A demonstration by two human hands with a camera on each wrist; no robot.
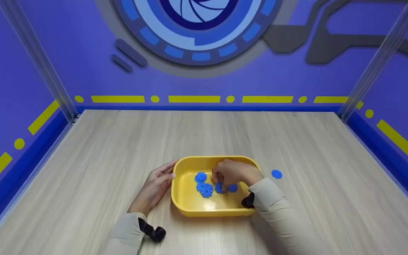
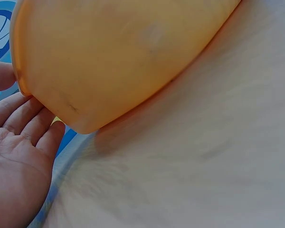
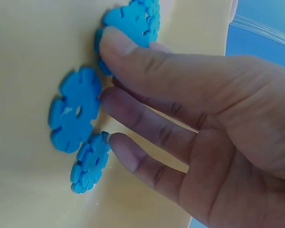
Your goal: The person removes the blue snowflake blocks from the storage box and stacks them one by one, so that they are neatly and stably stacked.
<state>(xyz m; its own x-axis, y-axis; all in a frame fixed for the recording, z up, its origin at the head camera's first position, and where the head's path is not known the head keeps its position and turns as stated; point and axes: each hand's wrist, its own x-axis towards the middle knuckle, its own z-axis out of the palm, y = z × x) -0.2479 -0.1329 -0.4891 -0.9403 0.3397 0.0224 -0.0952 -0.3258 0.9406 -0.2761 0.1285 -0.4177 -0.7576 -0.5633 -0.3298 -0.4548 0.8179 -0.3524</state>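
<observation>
A yellow plastic bin (image 1: 190, 213) stands on the table with several blue notched discs (image 1: 204, 189) in it. My left hand (image 1: 156, 184) holds the bin's left side, thumb at the rim and fingers against the outer wall. Inside the bin is my right hand (image 1: 232, 171), reaching down among the discs with its fingers bent. In the right wrist view two blue discs (image 3: 76, 109) lie by my fingertips, one overlapped by the middle finger's tip. My thumb (image 3: 142, 66) covers part of a disc cluster (image 3: 128, 23); no disc is plainly gripped.
One loose blue disc (image 1: 277, 174) lies on the wooden table (image 1: 136, 138) to the right of the bin. Purple-blue panels (image 1: 197, 85) with yellow markings stand behind and beside the table. A clear post (image 1: 374, 67) rises at each back corner.
</observation>
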